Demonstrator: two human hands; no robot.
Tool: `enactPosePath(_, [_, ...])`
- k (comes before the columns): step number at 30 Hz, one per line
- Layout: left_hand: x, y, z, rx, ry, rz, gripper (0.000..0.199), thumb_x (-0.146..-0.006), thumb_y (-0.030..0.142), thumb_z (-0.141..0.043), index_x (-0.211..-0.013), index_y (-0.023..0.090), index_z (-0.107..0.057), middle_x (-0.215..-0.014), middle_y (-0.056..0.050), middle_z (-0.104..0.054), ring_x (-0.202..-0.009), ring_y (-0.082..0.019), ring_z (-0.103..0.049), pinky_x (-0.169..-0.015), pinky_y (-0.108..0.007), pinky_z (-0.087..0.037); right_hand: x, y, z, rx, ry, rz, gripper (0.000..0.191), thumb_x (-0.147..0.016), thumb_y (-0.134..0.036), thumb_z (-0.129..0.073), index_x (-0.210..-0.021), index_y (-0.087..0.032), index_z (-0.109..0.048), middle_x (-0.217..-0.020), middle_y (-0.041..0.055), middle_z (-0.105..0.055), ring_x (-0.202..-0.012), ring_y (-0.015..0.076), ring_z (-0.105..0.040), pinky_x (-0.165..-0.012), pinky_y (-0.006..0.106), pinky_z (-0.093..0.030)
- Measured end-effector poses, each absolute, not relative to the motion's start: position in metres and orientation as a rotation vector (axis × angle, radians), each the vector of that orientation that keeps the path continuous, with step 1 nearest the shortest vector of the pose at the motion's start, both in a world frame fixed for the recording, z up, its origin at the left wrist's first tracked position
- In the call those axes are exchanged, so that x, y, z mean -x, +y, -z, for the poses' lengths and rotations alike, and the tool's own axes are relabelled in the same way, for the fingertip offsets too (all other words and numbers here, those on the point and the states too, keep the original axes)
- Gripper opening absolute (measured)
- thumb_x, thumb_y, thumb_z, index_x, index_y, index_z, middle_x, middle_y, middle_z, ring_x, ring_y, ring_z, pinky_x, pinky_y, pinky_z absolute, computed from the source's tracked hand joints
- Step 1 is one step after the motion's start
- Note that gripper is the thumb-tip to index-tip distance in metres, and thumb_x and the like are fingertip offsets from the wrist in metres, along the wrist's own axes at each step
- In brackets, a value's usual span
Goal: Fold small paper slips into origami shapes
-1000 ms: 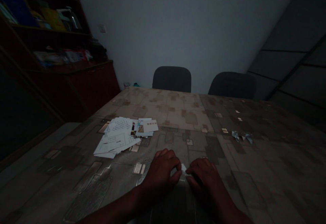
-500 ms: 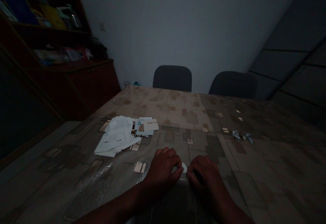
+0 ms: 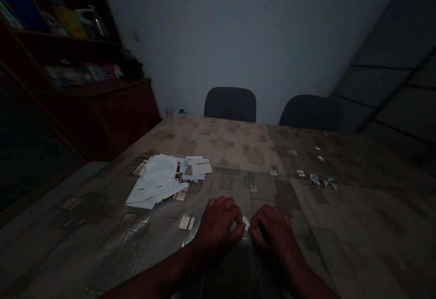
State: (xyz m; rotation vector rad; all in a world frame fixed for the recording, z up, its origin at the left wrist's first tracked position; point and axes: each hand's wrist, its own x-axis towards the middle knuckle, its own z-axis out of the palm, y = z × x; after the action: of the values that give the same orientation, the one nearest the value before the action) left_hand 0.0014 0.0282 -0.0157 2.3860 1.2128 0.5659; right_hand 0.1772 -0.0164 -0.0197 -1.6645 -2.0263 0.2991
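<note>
Pinching paper (image 3: 245, 222) between left hand (image 3: 221, 219) and right hand (image 3: 272, 228), low over the surface (image 3: 204, 140).
In head view, closed together at the fingertips in each grip, seemingly clamped on the paper, though largely hidden by fingers and gloom. Could tear or crumple the paper by pulling unevenly; could drop a side by loosening one pinch. Could disturb the sheets (image 3: 150, 188) by swinging forward-left, or the scraps (image 3: 315, 180) by reaching forward-right. For moving, room straight ahead between sheets and scraps, as far as the edge before the chair (image 3: 230, 104).
</note>
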Motion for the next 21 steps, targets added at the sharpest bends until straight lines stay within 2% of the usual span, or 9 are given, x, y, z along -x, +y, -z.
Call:
enactPosePath(3, [-0.002,0.028,0.018,-2.391,1.214,-0.567,0.003,-0.078,0.016,-0.062,-0.08,0.018,-0.063,-0.085,-0.002,-0.062,-0.087,-0.02,-0.053,-0.079,-0.033,-0.033,-0.182,-0.014,0.015,1.635,-2.024,-0.431,0.012,-0.082,-0.012,-0.063,-0.074,-0.021,-0.06,-0.081,0.0005,-0.062,-0.082,0.0212,-0.055,-0.076,0.034,-0.035])
enactPosePath(8, [-0.001,0.027,0.019,-2.388,1.212,-0.571,0.002,-0.079,0.017,-0.062,-0.079,0.019,-0.063,-0.086,-0.002,-0.062,-0.087,-0.02,-0.053,-0.08,-0.034,-0.033,-0.193,-0.011,0.004,1.477,-1.959,-0.697,0.022,-0.091,-0.019,-0.053,-0.07,-0.02,-0.057,-0.074,-0.0007,-0.061,-0.075,0.0179,-0.058,-0.073,0.031,-0.04])
enactPosePath(16, [-0.001,0.028,0.019,-2.398,1.217,-0.568,0.002,-0.08,0.017,-0.062,-0.079,0.019,-0.063,-0.084,-0.002,-0.062,-0.087,-0.02,-0.054,-0.08,-0.034,-0.034,-0.19,-0.015,0.014,1.561,-2.035,-0.493,0.011,-0.085,-0.016,-0.06,-0.077,-0.022,-0.064,-0.08,0.0007,-0.065,-0.083,0.0213,-0.059,-0.076,0.035,-0.039])
enactPosePath(21, [-0.002,0.028,0.013,-2.39,1.22,-0.536,0.004,-0.081,0.017,-0.06,-0.079,0.019,-0.062,-0.086,-0.003,-0.063,-0.087,-0.021,-0.054,-0.079,-0.034,-0.034,-0.186,-0.015,0.018,1.625,-2.076,-0.372,0.011,-0.081,-0.013,-0.066,-0.077,-0.022,-0.064,-0.081,0.0007,-0.065,-0.083,0.0219,-0.057,-0.074,0.035,-0.037])
